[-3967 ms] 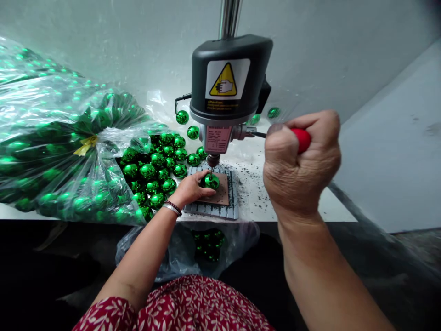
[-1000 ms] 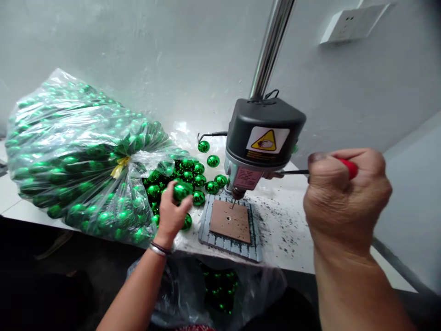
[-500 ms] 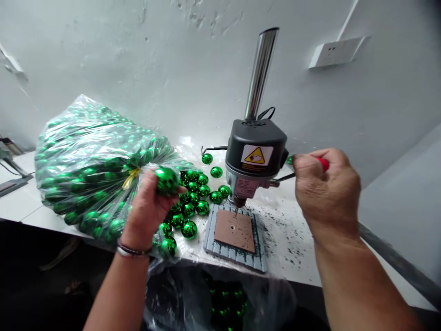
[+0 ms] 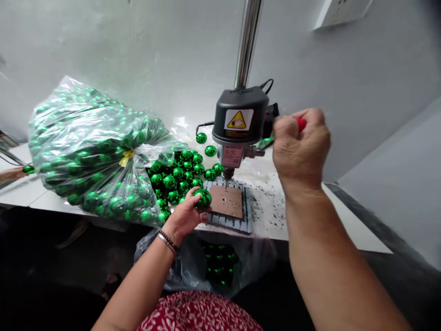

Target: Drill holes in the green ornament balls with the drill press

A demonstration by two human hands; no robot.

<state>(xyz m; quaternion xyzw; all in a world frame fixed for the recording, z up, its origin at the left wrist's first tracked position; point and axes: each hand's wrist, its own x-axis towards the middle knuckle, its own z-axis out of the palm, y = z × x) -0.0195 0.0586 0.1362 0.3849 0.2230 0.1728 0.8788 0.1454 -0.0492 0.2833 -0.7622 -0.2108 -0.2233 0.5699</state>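
Between the fingers of my left hand (image 4: 186,214) is a shiny green ball (image 4: 203,198), held at the left edge of the drill's base. My right hand (image 4: 303,151) is wrapped round the red-knobbed lever (image 4: 302,124) of a small bench drill press (image 4: 241,115). Its thin drill bit (image 4: 226,184) points down above a brown square pad (image 4: 229,202) with a small hole in the middle. The pad lies on the grey slotted base plate (image 4: 245,225), apart from the bit.
Loose green balls (image 4: 168,182) lie left of the drill, beside a large tied plastic bag (image 4: 86,151) full of them. An open bag (image 4: 255,257) with more balls hangs below the table edge. Dark shavings dot the table (image 4: 272,225). Another person's hand (image 4: 14,174) shows at far left.
My left hand has carried the green ball rightward to the drill's base. My right hand stays on the lever. The view has tilted down, and another person's hand has appeared at far left.
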